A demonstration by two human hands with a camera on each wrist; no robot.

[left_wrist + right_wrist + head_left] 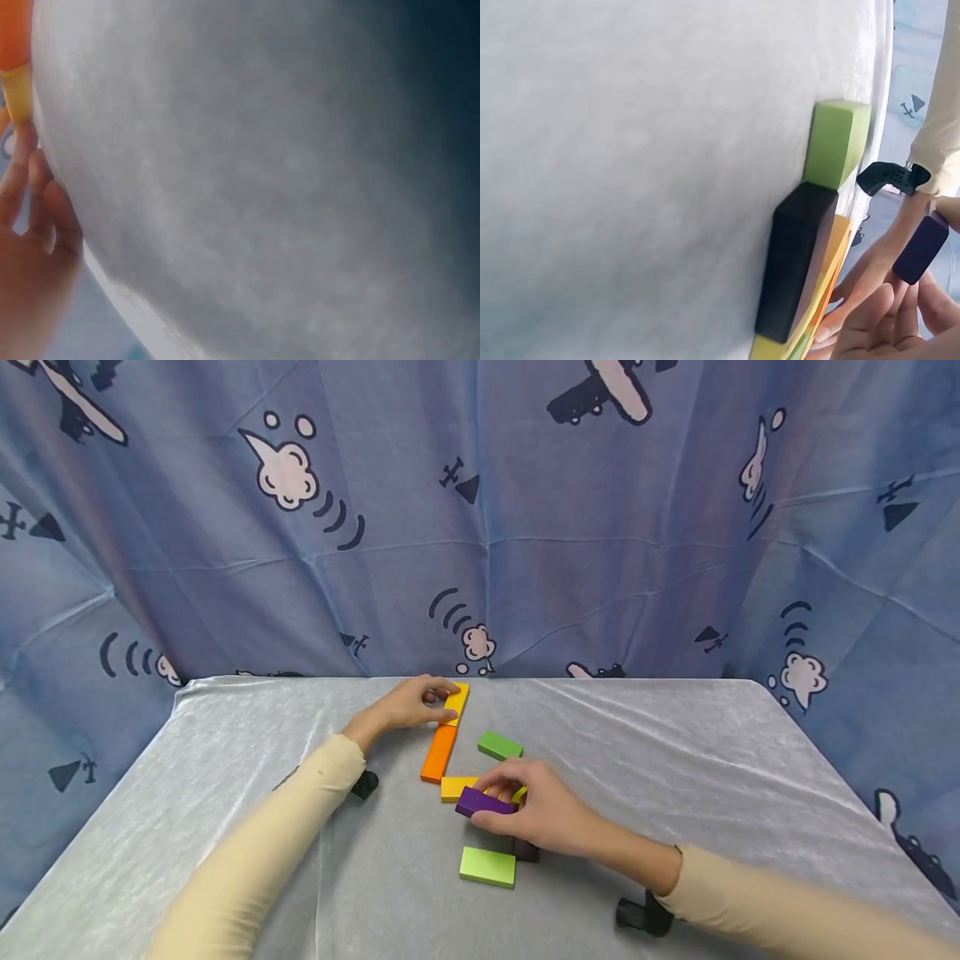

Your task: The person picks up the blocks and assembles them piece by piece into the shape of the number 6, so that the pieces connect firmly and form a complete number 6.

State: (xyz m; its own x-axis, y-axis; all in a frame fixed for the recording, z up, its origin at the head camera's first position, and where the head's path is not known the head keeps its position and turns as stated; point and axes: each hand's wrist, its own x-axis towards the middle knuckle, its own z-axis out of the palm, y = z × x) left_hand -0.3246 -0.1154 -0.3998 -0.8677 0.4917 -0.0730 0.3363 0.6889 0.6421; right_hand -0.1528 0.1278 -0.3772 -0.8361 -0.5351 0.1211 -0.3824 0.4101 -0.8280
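Observation:
At the far edge of the table my left hand pinches a yellow block, thumb at its near part and fingers by its far part. An orange block meets that block's near end, so the two form a slanting line. My right hand grips a purple block between thumb and fingers, raised above the table; the right wrist view also shows the purple block. Behind it a second yellow block lies partly covered by the right hand.
A green block lies beyond the right hand, and a lime green block nearer to me. Beside the lime one is a dark brown block, mostly covered by the hand. A blue patterned curtain hangs behind the grey cloth-covered table.

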